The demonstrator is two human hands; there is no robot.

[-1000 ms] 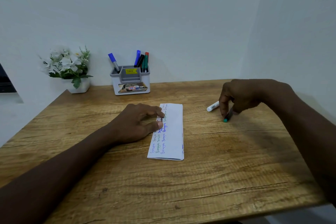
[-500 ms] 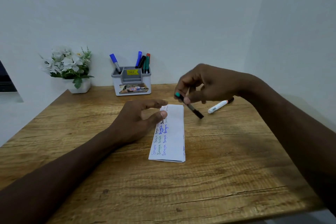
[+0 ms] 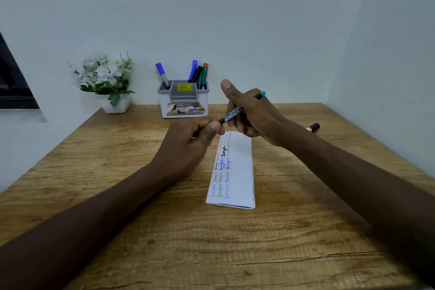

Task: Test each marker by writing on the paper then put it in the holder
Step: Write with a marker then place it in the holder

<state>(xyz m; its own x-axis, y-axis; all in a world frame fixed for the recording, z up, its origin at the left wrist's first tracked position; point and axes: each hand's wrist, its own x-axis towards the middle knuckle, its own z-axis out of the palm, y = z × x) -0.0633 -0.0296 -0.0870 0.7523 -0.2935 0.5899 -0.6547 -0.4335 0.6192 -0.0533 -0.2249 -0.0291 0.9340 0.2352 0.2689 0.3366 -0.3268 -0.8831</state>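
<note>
A slim black marker (image 3: 231, 114) with a teal end is held in the air above the far end of the folded white paper (image 3: 239, 181). My right hand (image 3: 251, 113) grips its barrel, thumb raised. My left hand (image 3: 195, 136) pinches the marker's near end, which its fingers hide. The paper lies on the wooden table (image 3: 294, 231) with several handwritten words down its left side. The grey and white holder (image 3: 183, 101) stands at the back against the wall with several markers upright in it.
Another marker (image 3: 313, 127) lies on the table behind my right forearm, mostly hidden. A white pot of white flowers (image 3: 106, 82) sits at the back left. White walls close off the back and the right side.
My right hand lifted the teal-ended marker from the table on the right, carried it left over the paper and turned it round. My left hand rose off the paper and took hold of its near end.
</note>
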